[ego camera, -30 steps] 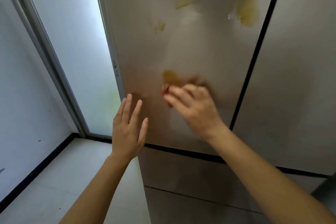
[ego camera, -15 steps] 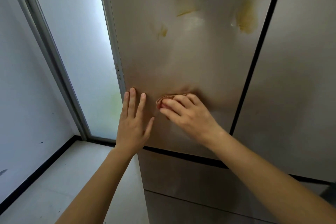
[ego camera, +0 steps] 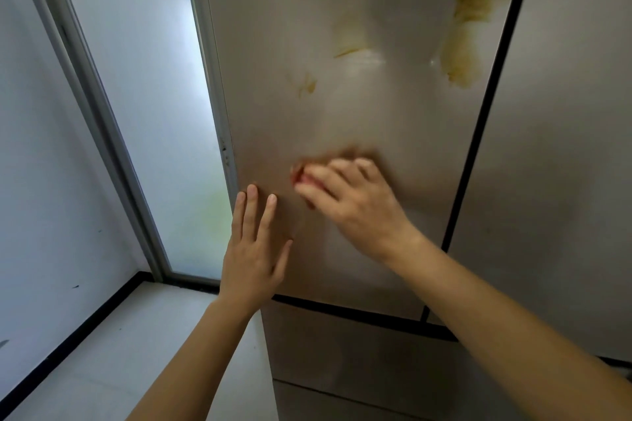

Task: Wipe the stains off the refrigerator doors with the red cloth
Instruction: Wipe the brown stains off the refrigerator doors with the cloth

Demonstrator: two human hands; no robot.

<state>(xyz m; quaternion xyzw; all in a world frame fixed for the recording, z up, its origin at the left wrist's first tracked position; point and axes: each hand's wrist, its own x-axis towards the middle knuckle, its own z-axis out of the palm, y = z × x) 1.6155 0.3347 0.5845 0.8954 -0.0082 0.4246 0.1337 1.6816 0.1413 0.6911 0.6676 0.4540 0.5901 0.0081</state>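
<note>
While left hand [ego camera: 254, 249] lies flat, right hand [ego camera: 355, 205] presses cloth [ego camera: 301, 175].

You are facing a frosted glass panel [ego camera: 136, 85] passing soft daylight, a white wall [ego camera: 41, 181] standing left, black skirting [ego camera: 68, 335] edging the pale floor [ego camera: 136, 352].

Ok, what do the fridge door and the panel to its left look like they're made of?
The fridge door looks like brushed metal or a metal-look coating: satin, with soft blurred reflections. I can't tell which. The panel looks like frosted glass in a grey metal-look frame: light glows through, but nothing sharp shows behind it.
</note>
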